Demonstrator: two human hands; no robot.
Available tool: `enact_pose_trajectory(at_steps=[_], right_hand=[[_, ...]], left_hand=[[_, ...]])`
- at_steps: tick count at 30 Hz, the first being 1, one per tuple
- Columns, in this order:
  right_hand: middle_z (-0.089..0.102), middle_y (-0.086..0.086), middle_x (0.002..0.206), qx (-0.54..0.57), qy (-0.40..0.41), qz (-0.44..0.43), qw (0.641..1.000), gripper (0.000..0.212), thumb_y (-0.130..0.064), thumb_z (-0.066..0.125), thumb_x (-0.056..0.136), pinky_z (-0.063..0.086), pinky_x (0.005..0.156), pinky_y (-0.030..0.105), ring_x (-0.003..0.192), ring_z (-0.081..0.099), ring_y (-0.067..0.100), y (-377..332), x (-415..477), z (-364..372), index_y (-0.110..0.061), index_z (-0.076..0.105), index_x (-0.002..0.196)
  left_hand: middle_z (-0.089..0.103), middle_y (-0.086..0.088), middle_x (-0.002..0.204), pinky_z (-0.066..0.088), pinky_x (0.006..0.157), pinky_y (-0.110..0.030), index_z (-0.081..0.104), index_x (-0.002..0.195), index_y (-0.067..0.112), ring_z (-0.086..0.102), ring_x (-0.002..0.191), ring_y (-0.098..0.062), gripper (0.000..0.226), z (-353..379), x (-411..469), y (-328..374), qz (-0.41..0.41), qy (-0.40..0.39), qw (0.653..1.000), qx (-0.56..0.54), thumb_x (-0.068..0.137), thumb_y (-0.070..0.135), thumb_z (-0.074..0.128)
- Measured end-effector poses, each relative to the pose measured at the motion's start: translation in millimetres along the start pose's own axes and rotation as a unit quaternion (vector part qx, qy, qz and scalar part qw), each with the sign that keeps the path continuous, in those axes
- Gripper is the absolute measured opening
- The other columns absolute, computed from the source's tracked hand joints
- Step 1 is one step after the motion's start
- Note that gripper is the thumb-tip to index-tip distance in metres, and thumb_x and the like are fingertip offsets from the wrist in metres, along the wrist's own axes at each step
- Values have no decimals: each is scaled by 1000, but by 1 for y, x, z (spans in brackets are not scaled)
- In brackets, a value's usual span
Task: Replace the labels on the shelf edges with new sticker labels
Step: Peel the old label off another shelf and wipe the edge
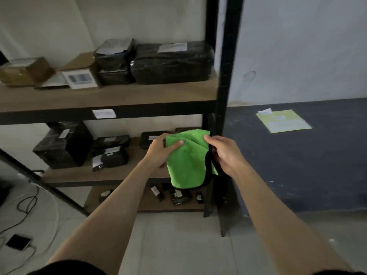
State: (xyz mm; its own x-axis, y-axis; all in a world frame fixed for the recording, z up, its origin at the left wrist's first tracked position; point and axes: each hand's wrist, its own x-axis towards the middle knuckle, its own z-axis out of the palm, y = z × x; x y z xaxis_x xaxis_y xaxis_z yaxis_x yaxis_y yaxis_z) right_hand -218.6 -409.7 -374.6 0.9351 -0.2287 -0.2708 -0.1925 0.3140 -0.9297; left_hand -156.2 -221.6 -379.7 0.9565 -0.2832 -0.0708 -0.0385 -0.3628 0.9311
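Note:
Both hands hold a bright green cloth [184,161] with a black hem in front of the shelf unit. My left hand [160,150] grips its upper left corner, thumb on the front. My right hand [224,153] pinches its upper right edge. The cloth hangs down, folded over itself. A white label [104,113] sticks on the black front edge [158,110] of the upper shelf, up and left of the cloth. A yellow-green sticker sheet [284,121] with a small white piece on it is on the dark lower part of the wall at the right.
The upper shelf holds cardboard boxes [25,71] and black wrapped parcels [170,62]. More black parcels [65,144] sit on the middle shelf, small items on the lowest. A black upright post [228,76] stands right of the cloth. Cables and a phone [17,242] lie on the floor at left.

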Motion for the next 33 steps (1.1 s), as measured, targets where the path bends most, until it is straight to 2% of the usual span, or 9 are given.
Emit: enact_pose_trajectory(at_steps=[4,7,11,15,18,21,26,30,33], right_hand=[[70,17,98,86,2,39,996,28,-22,63,87,56,79,38,90,68,29,55,23,95,2,65,102],[71,11,91,146,-11,58,988,18,-23,61,88,57,68,31,83,70,24,101,36,148,-6,66,90],[64,14,118,198,-40,97,975,42,-22,49,93,52,85,37,101,61,27,180,68,186,8,49,122],[67,12,93,204,-66,98,972,12,-20,54,92,55,74,36,86,63,25,273,103,195,-9,55,87],[60,15,78,120,-45,33,991,22,-21,67,84,54,69,33,75,61,26,340,130,189,-11,54,70],[57,15,77,27,-25,-40,999,21,-24,74,78,49,71,36,74,58,25,395,151,182,-9,59,72],[70,-7,74,-30,-12,-158,987,6,-17,73,79,52,67,20,74,66,8,458,183,175,-17,68,81],[68,-8,91,-161,35,-263,950,13,-23,68,84,50,76,15,87,64,2,481,194,177,-19,65,96],[66,-11,93,-263,118,-364,886,14,-23,67,85,48,79,16,87,61,1,488,189,184,-19,64,99]], left_hand=[[69,-5,104,53,88,-38,62,108,12,66,96,-19,33,-77,13,-74,-33,-9,999,40,87,37,64],[71,-6,100,53,89,-41,66,104,12,67,94,-20,31,-118,14,-132,-65,-28,997,40,88,38,63],[72,-2,92,54,86,-38,68,89,20,68,89,-18,17,-138,30,-218,-95,-80,990,75,88,36,63],[67,-1,82,46,64,-26,62,84,18,64,81,-21,21,-127,53,-311,-68,-81,978,181,88,38,63],[67,-3,83,41,63,-28,62,89,19,60,77,-19,26,-111,65,-374,7,-19,963,267,85,44,64],[68,3,84,48,66,-32,61,97,21,62,78,-17,34,-96,62,-433,86,66,960,259,80,50,66],[52,-11,105,34,83,-41,56,107,13,45,102,-30,35,-98,83,-492,245,321,834,377,87,42,60],[47,-14,125,26,103,-48,50,124,13,33,123,-29,49,-104,103,-509,315,332,792,404,91,49,51],[46,-14,132,20,109,-45,46,131,11,34,128,-28,54,-111,107,-515,329,334,791,393,92,49,51]])
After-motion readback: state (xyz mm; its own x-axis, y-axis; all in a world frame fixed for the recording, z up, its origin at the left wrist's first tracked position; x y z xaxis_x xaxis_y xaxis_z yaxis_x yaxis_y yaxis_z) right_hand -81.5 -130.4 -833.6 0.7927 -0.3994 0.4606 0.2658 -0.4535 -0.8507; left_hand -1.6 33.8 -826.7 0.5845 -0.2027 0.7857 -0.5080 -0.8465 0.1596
